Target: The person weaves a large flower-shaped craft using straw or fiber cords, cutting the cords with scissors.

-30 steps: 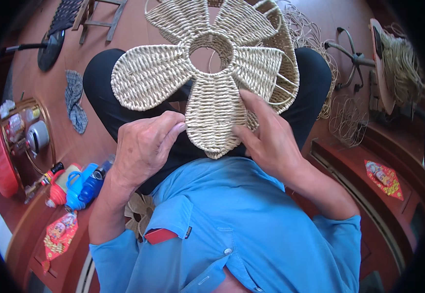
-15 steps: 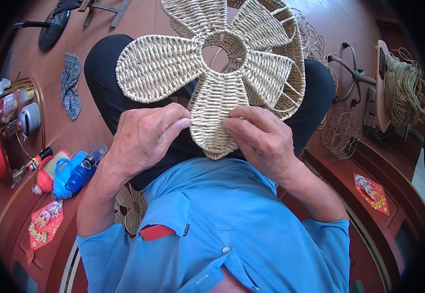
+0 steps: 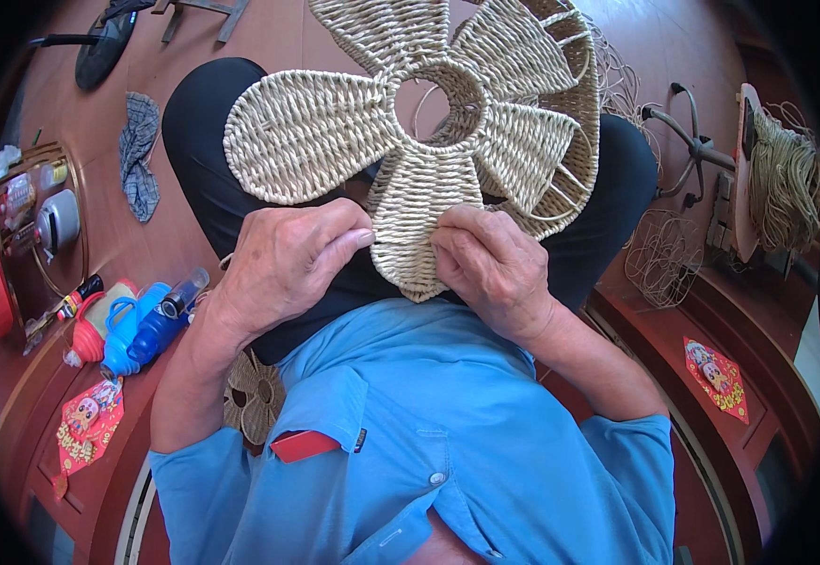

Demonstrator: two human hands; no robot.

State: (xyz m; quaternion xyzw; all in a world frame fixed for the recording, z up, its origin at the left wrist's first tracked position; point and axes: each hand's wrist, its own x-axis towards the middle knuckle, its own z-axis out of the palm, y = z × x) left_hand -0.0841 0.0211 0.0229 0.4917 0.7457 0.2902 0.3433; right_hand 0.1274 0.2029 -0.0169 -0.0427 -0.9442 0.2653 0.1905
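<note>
A flower-shaped piece woven from pale twisted cord [image 3: 306, 137] rests across my lap, with broad petals around a round central hole. Its nearest petal [image 3: 421, 226] points toward me. On the left edge of that petal, my left hand [image 3: 292, 259] pinches with thumb and forefinger. My right hand [image 3: 497, 262] grips the opposite edge, its fingers curled over the rim. At the right of the piece, a curved woven band [image 3: 587, 113] rises behind the petals, with bare cord struts bridging the gap.
Loose cord [image 3: 664, 259] lies on the floor to the right, near a big cord-wound reel [image 3: 782, 179] and a metal chair base [image 3: 688, 141]. At left are blue bottles [image 3: 151, 334], a checked cloth [image 3: 137, 155] and a rack of small items [image 3: 38, 217]. Another woven flower [image 3: 255, 395] shows below my left arm.
The woven piece has shifted slightly to the right and tilted a little on my lap. Both hands keep their hold on the nearest petal.
</note>
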